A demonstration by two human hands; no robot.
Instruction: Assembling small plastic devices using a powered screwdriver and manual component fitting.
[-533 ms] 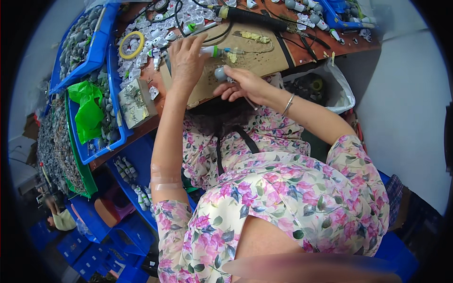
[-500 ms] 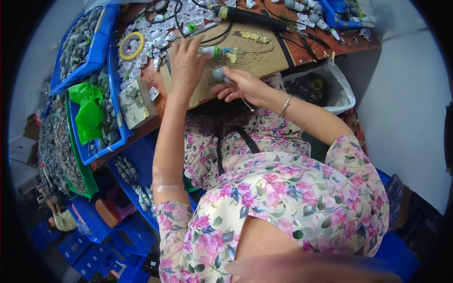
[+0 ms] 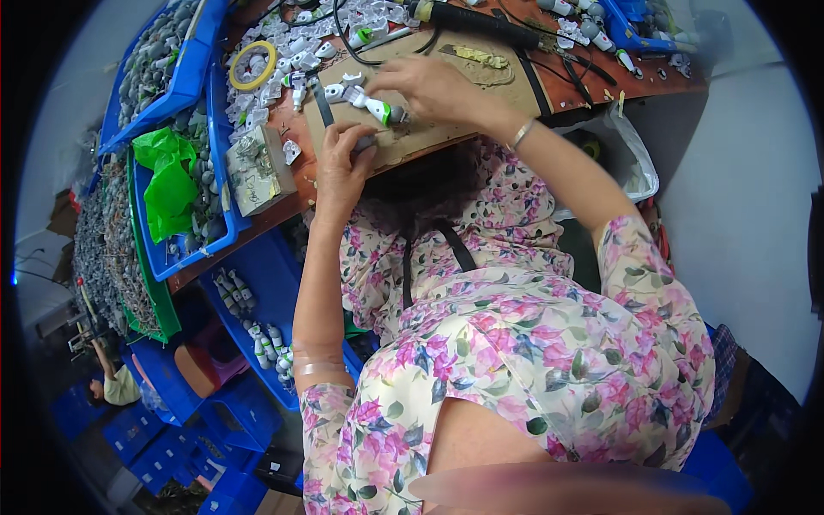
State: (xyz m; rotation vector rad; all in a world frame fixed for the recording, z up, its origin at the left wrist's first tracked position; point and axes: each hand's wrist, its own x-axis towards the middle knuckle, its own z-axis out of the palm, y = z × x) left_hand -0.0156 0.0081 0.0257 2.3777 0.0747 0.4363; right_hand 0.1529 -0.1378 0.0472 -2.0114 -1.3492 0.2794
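Observation:
My left hand is closed around a small grey ball-shaped piece at the near edge of a cardboard sheet. Just beyond it, my right hand reaches in over the sheet, palm down, its fingers bent and apart. Under and beside those fingers lies a white and green part, with a grey rounded end towards me. A smaller white fitting rests to its left. The right fingertips are close to these parts; whether they touch is unclear.
Clear and white plastic pieces heap at the left, around a yellow tape ring. Blue bins hold grey parts and a green bag. A black-handled tool lies at the back; a white-lined container stands right.
The grey ball piece has gone from my right hand to my left, which came down nearer me. My right hand has moved forward over the white and green part.

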